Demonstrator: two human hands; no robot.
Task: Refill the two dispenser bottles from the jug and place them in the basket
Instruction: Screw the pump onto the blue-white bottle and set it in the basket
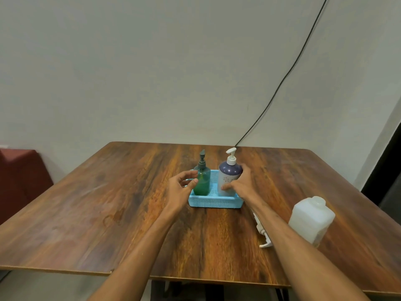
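- Basket (213, 202): light blue, perforated, set on the wooden table (108, 203) near its centre. All positions below are given relative to this basket.
- Green bottle (202, 181): translucent, dark pump head, standing upright inside the basket at its left end.
- White bottle (227, 181): dark purple shoulder, white pump, standing upright inside the basket at its right end, just beside the green bottle.
- Left hand (180, 190): positioned at the basket's left side, forearm extended from the near table edge. Fingers curled and parted; the thumb tip and fingertips lie against or just short of the green bottle's left wall. Firm contact cannot be confirmed; the hand reads as loosely spread around the bottle, not clamped.
- Right hand (240, 183): positioned at the basket's right side, forearm extended diagonally from the lower right. Thumb across the white bottle's front, fingers wrapped behind its right side; the hand is closed around the bottle body.
- Jug (311, 221): white, translucent, capped, standing on the table well to the right of the basket and nearer the person.
- White pump part (263, 233): lying on the table between basket and jug, partly hidden by the right forearm.
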